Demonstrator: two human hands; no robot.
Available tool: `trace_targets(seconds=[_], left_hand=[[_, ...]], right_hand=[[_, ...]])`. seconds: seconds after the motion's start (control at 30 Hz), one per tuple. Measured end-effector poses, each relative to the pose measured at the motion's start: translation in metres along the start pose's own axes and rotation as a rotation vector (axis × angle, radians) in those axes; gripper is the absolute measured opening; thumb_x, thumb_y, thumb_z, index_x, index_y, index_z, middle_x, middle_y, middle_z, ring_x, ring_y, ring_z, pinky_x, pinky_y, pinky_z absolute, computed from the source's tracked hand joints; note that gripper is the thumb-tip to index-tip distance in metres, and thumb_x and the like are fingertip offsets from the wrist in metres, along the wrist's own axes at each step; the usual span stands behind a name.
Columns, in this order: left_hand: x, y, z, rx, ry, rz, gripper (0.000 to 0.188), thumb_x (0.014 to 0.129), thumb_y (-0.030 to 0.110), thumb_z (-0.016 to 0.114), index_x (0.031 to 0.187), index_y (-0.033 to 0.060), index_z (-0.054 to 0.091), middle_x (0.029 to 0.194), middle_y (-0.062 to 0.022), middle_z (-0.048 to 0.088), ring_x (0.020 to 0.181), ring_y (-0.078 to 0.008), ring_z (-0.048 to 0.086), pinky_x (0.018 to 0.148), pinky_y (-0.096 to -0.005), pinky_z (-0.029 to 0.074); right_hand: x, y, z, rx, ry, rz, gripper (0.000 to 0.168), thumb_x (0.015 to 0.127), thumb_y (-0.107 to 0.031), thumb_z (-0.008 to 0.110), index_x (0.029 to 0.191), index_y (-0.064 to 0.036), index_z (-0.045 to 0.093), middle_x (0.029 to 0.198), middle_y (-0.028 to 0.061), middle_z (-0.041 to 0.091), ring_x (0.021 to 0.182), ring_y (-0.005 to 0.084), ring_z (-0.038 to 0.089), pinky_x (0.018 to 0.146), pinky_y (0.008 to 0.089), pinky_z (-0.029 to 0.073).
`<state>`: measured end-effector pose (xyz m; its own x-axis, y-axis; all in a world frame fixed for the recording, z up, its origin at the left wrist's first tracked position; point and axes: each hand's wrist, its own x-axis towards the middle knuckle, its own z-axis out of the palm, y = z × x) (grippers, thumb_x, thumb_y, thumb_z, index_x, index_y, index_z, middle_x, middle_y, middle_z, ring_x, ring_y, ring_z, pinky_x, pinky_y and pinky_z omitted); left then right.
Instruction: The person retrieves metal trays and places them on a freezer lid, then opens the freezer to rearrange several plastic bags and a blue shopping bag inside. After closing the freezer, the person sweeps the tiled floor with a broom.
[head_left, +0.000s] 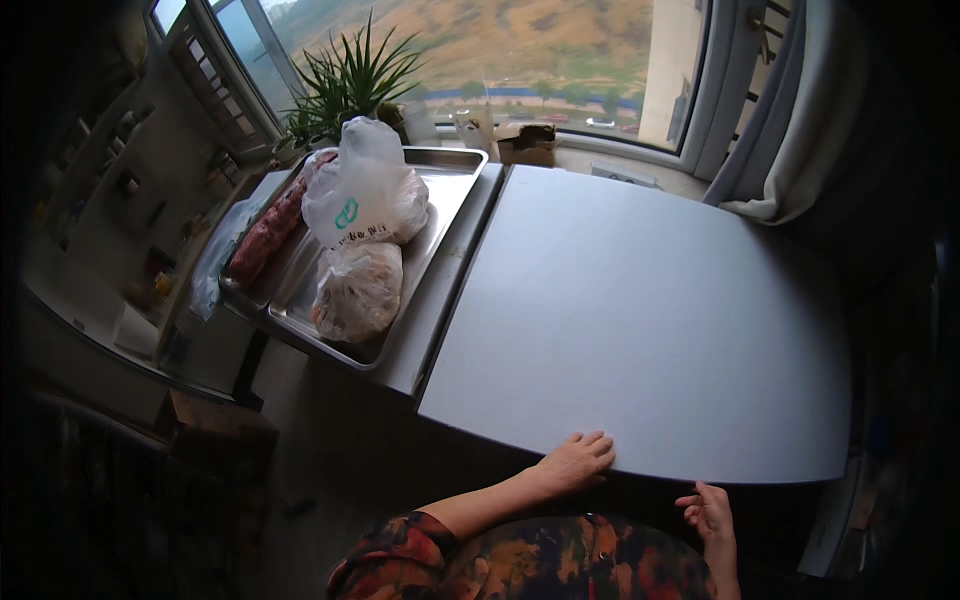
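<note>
My left hand (576, 463) rests on the front edge of a wide white panel (645, 322), which looks like a chest freezer's lid. Its fingers lie flat on top and hold nothing. Just below the same edge, farther right, is my right hand (707, 511), its fingers loosely curled and a fingertip at or close to the rim. Nothing shows in it. The panel lies flat, and a dark gap runs along its left side.
Left of the panel, metal trays (442, 191) hold a roll of reddish meat (274, 232), a white plastic bag (367, 180) bearing writing and a clear tied bag (360, 292). Behind are a spiky potted plant (356, 82), a torn cardboard box (526, 144), a window (487, 45) and a curtain (810, 120).
</note>
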<state>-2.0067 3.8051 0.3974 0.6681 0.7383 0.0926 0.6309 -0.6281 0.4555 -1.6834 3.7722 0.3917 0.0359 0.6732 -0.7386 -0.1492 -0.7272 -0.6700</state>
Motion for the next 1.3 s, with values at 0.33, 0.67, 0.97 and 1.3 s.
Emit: trace_targets(seconds=[0.33, 0.67, 0.97, 1.3], left_hand=[[-0.055, 0.026, 0.008, -0.038, 0.468, -0.499, 0.037, 0.075, 0.018, 0.065, 0.108, 0.0046, 0.054, 0.109, -0.0128, 0.055, 0.102, -0.0275, 0.053, 0.086, -0.0376, 0.041], [-0.141, 0.035, 0.001, 0.027, 0.809, -0.803, 0.022, 0.078, 0.017, 0.062, 0.095, 0.002, 0.06, 0.086, -0.009, 0.063, 0.075, -0.0231, 0.061, 0.064, -0.0309, 0.049], [-0.32, -0.033, 0.0, 0.029, 1.141, -1.055, 0.008, 0.081, 0.014, 0.059, 0.082, 0.0057, 0.06, 0.069, -0.0103, 0.062, 0.06, -0.0273, 0.061, 0.049, -0.0324, 0.049], [-0.497, -0.05, -0.059, -0.045, 1.469, -1.328, 0.02, 0.084, 0.02, 0.058, 0.075, 0.002, 0.059, 0.049, -0.0126, 0.052, 0.044, -0.0244, 0.056, 0.039, -0.0313, 0.039]], right_hand=[[-0.005, -0.048, 0.113, -0.711, -0.438, -0.358, 0.019, 0.086, -0.012, 0.053, 0.086, 0.005, 0.062, 0.062, 0.0089, 0.061, 0.046, 0.0106, 0.056, 0.043, 0.022, 0.044], [-0.013, -0.043, 0.259, -0.954, -0.844, -0.578, 0.017, 0.086, -0.011, 0.054, 0.091, 0.004, 0.061, 0.064, 0.0082, 0.062, 0.053, 0.0105, 0.057, 0.05, 0.0234, 0.045], [-0.066, 0.058, 0.468, -1.307, -1.175, -0.798, 0.015, 0.08, -0.013, 0.06, 0.082, 0.002, 0.061, 0.07, 0.0157, 0.062, 0.062, 0.0205, 0.062, 0.056, 0.0291, 0.046], [-0.114, 0.134, 0.645, -1.337, -1.291, -0.596, 0.02, 0.08, -0.017, 0.063, 0.079, 0.003, 0.059, 0.062, 0.0116, 0.059, 0.055, 0.0129, 0.056, 0.052, 0.0271, 0.045]])
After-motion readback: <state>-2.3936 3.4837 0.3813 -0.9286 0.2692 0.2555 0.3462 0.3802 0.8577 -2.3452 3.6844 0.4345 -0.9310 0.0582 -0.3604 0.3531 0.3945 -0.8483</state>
